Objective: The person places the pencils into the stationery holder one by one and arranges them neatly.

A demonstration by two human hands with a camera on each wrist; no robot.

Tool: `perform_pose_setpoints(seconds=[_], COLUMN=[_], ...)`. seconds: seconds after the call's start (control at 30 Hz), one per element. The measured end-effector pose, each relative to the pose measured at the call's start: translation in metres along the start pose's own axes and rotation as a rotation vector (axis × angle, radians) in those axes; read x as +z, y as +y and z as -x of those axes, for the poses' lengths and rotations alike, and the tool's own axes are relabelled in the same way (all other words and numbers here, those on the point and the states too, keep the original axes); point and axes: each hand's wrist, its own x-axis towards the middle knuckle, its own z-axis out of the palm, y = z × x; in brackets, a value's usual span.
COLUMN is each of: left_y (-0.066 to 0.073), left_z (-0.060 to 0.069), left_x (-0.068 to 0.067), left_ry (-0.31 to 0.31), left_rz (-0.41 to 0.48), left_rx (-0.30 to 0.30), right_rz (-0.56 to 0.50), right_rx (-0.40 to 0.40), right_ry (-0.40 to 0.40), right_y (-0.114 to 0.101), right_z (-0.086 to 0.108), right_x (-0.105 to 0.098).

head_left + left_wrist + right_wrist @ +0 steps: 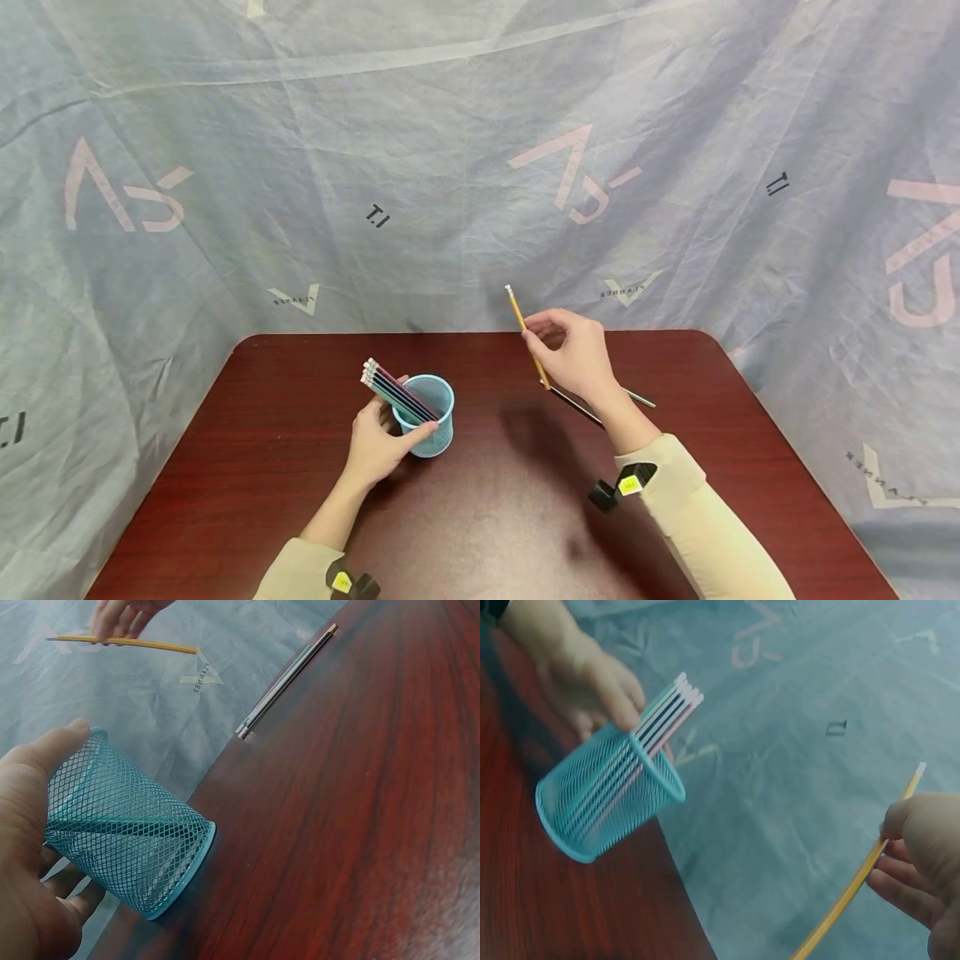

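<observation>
My left hand [378,442] grips a light blue mesh pencil cup [433,437] standing on the table, thumb on the near side and fingers behind. Several pencils [390,392] with white eraser ends lean out of the cup toward the left. To the right and higher up, my right hand [573,350] pinches a yellow pencil [855,881] between thumb and fingertips, its white eraser end pointing up. Below that hand lie a dark pencil [573,404] and a pale green pencil [640,398], partly hidden by the hand and wrist.
The dark red wooden table [480,517] has rounded far corners. Grey printed cloth [450,167] hangs behind it and along both sides. Small black devices with yellow tags, one of them a wrist camera [630,482], are strapped at both sleeves.
</observation>
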Motion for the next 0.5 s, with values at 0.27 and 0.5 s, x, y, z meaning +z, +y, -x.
perform_pose_setpoints(seconds=[0.27, 0.5], left_y=[0.0, -0.003], left_z=[-0.001, -0.001], left_x=[0.002, 0.001], left_ry=[0.01, -0.001], left_rz=[0.037, 0.046], left_rx=[-0.018, -0.014], right_rz=[-0.176, -0.255], right_rx=[-0.057, -0.077], right_ry=[0.034, 0.038], right_y=[-0.02, -0.034], right_z=[-0.012, -0.017], right_x=[0.024, 0.042])
